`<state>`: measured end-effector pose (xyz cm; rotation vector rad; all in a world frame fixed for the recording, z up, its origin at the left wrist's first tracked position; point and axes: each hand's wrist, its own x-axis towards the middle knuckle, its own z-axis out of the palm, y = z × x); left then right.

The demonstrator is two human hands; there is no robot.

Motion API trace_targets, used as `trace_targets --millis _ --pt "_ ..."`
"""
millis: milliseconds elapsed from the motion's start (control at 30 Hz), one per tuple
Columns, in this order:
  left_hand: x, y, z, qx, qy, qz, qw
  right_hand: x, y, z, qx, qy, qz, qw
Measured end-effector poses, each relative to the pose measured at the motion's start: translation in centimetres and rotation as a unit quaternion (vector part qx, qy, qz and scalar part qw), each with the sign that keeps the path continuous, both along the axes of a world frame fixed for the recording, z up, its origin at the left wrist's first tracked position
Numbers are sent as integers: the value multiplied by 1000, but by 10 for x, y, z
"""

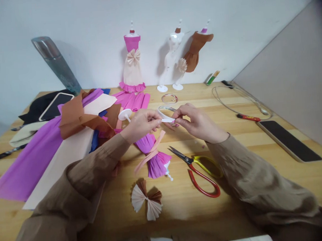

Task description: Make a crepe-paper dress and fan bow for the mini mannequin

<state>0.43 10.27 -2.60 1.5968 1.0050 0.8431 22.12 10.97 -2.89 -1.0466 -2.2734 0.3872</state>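
Note:
My left hand is closed in a pinch on the left part of a short white strip of tape. At the strip's other end, the fingertips of my right hand are also pinched shut. A tape roll shows just behind the strip, partly hidden by my right fingers; whether it is held or lies on the table I cannot tell. Below my hands lies a small mannequin in a purple paper dress, with a peach paper strip across its waist. Its round white base sticks out beyond my left hand.
Red-and-yellow-handled scissors lie below my right hand, near a pleated paper bow. Coloured paper sheets pile up at left. Several dress mannequins stand along the wall. A phone and a cable lie at right.

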Motion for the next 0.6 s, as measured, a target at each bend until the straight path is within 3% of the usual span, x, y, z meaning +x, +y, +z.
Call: trace_targets --millis 233,400,500,600 --pt "0 -4 1 -93 -107 -32 989 -1 -4 5 -102 53 13 993" --pt "0 -1 -3 -92 -112 -39 989 -1 -4 8 -88 48 19 995" --pt "-3 2 -3 -17 -71 -46 996 1 -4 10 -74 33 22 996" --pt "-7 5 0 156 11 -15 988 2 -3 11 -80 27 20 996"
